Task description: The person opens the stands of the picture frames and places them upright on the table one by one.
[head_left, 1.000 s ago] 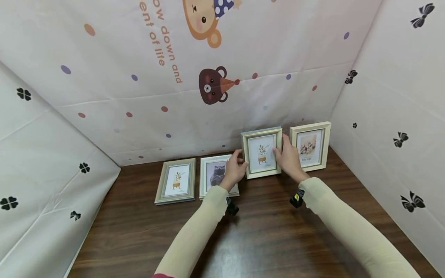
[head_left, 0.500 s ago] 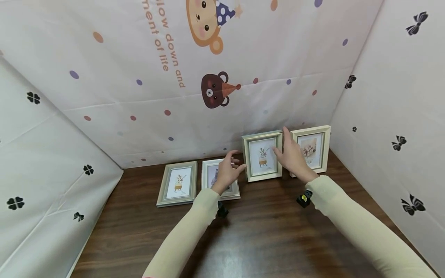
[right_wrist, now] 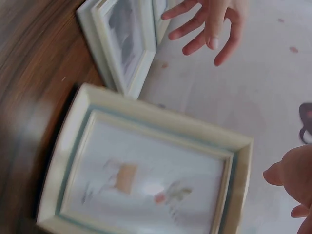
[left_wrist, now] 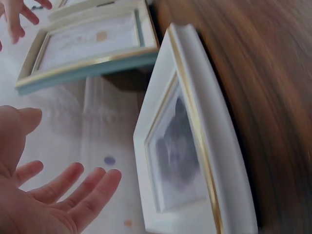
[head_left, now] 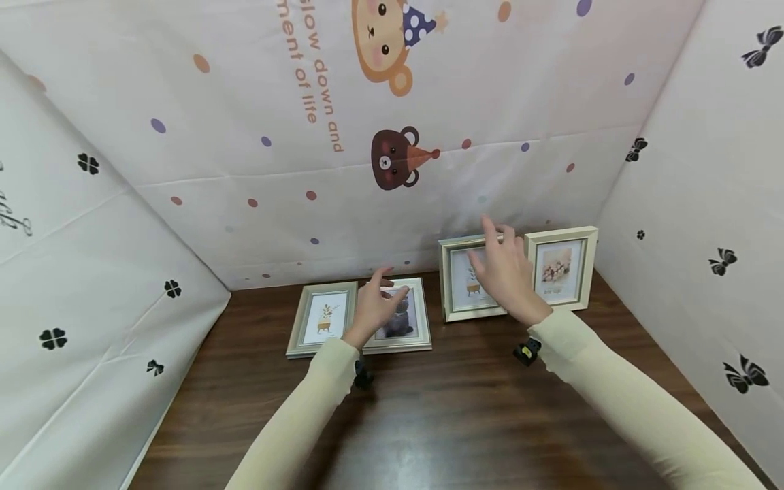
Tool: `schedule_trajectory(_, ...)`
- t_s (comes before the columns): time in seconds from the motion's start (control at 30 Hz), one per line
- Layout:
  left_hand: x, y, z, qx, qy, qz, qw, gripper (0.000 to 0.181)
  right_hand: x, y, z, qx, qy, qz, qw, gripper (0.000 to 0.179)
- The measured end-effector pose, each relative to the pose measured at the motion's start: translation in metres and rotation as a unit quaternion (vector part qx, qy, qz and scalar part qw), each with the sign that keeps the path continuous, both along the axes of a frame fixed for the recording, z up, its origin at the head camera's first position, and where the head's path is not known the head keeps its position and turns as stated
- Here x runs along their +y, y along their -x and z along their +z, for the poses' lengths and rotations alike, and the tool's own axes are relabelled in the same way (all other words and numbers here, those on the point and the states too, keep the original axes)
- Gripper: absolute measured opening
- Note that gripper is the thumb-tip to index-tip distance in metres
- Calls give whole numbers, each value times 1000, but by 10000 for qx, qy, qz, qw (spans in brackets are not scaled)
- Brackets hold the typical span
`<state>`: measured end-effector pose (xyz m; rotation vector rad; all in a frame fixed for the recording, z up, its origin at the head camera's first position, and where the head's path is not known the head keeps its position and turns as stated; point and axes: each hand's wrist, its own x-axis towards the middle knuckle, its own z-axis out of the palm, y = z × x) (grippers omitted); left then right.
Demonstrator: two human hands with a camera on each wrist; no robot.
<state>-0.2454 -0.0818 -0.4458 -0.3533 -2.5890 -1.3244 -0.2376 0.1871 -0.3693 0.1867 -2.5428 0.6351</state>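
A white fabric backdrop printed with cartoon bears and coloured dots [head_left: 275, 224] is rising behind a dark brown wood-grain worktop [head_left: 404, 415], and I'm looking down on both from the head view. The rectangular cream-and-green frame with a potted-plant print [head_left: 462, 289] is standing near the backdrop. My right hand [head_left: 507, 272] is hovering in front of its upper right part, fingers spread and grip released; from the right wrist, I'm seeing the thumb lying apart from the rim. My left hand [head_left: 373, 306] is hanging over the left side of the rectangular white frame with a grey cat picture [head_left: 401, 323], its grip also released, fingers loosely bent and apart from that frame. A rectangular grey-green frame with another potted-plant print [head_left: 322, 320] is resting at the left end, and a rectangular cream frame with a flower picture [head_left: 559, 269] is standing at the right.
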Motion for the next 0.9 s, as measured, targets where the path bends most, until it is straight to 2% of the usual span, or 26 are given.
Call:
schedule_trajectory(0.13,-21,-3,2,184,204,139,9995,58,-22,-2,3,470,-38,286,9985,68)
schedule_trajectory(0.3,-41,-8,6,285,337,167,9989,56,-51,-3,-1,903,165,883,9919,65)
schedule_trajectory(0.5,-58,-12,7,91,499,254,9984,56,-76,-5,-11,550,513,1490,9860,64)
schedule_trajectory(0.63,-66,-15,8,-74,541,388,9978,57,-84,-4,-15,452,684,1574,9841,64)
schedule_trajectory(0.77,-72,-16,8,-80,556,405,9976,58,-87,0,-18,393,716,1580,9841,64)
schedule_trajectory(0.9,-77,-17,8,-171,574,445,9972,59,-91,2,-18,121,731,1599,9843,65)
